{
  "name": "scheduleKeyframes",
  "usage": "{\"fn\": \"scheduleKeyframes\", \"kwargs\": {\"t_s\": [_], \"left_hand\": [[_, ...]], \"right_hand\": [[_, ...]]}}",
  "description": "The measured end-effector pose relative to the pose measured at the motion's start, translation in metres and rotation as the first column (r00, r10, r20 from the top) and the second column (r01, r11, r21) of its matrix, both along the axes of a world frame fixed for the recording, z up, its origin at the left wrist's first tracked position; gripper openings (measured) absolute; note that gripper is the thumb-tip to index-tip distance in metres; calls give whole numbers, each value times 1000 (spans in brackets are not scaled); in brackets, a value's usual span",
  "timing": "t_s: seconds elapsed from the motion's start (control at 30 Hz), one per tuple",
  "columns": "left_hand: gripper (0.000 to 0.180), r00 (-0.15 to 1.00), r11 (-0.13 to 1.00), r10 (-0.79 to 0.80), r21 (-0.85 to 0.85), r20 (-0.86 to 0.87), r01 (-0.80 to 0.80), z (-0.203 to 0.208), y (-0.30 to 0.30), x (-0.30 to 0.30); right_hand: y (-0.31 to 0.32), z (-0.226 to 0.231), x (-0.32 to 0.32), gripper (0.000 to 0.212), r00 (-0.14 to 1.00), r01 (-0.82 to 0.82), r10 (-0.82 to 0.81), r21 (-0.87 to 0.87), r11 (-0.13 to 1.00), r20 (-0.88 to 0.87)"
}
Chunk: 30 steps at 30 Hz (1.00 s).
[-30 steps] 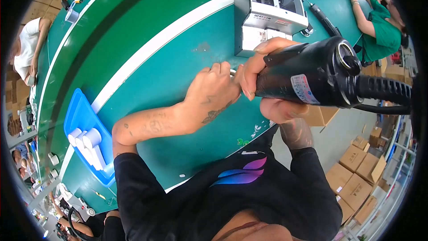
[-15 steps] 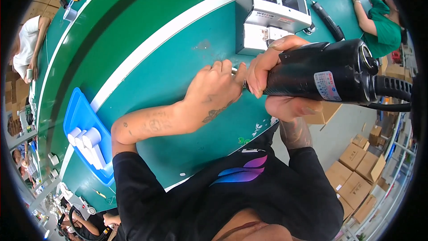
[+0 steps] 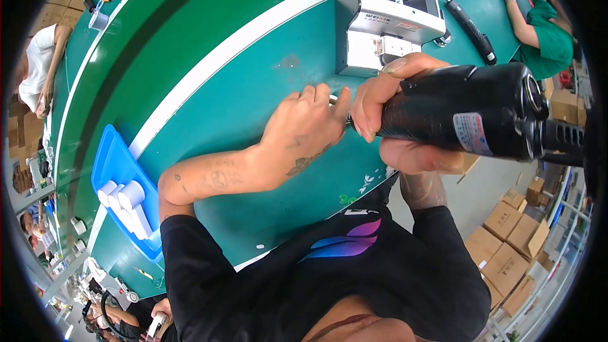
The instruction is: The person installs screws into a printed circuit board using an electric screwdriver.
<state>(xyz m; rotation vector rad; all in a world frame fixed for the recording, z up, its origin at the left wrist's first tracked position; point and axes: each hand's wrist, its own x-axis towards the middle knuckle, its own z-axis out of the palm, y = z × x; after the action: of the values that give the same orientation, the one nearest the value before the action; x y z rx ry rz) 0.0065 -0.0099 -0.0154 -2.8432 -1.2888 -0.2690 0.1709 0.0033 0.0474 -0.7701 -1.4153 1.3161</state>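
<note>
My right hand (image 3: 402, 111) is wrapped round a thick black electric screwdriver (image 3: 437, 111), held nearly level with its corded rear end to the right. The tool's tip points left, toward my left hand (image 3: 308, 117). My left hand is closed over the green table (image 3: 247, 104), fingers curled, with the index finger and thumb side against the tool's front. A small pale piece (image 3: 333, 99) peeks out between its fingers; the rest of it is hidden, so its kind does not show. The fingertips of both hands almost meet.
A white-and-grey machine (image 3: 386, 22) stands just beyond my hands, and another black electric screwdriver (image 3: 470, 28) lies to its right. At left, a blue tray (image 3: 104, 152) holds several white handled parts (image 3: 132, 196). Co-workers sit around; cardboard boxes (image 3: 503, 266) stack at lower right.
The screwdriver and my right hand have shifted slightly to the right and down. My left hand has stayed almost still. At lower left, a co-worker's hand with a white thing has come into view.
</note>
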Motion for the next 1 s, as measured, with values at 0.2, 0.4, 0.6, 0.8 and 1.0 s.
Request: {"fn": "scheduleKeyframes", "kwargs": {"t_s": [0.2, 0.4, 0.6, 0.8, 1.0], "left_hand": [[38, 1000, 1000, 9, 1, 23, -9, 1, -2, 1], [38, 998, 1000, -1, 10, 56, 1, -3, 2, 0], [39, 995, 999, -3, 47, 99, -2, -13, 2, -2], [39, 987, 1000, -23, -3, 158, 24, -14, 3, 0], [40, 998, 1000, -5, 22, 65, 4, -10, -1, 0]], "right_hand": [[1, -15, 11, 105, 986, -99, 106, 57, 993, -128], [6, 14, 8, 116, 982, -178, 182, -62, 982, 52], [5, 8, 7, 112, 986, -164, 163, -98, 982, -18], [10, 4, 10, 107, 964, -246, 239, -53, 968, -113], [5, 4, 14, 103, 976, -217, 215, -43, 975, -41]]}}
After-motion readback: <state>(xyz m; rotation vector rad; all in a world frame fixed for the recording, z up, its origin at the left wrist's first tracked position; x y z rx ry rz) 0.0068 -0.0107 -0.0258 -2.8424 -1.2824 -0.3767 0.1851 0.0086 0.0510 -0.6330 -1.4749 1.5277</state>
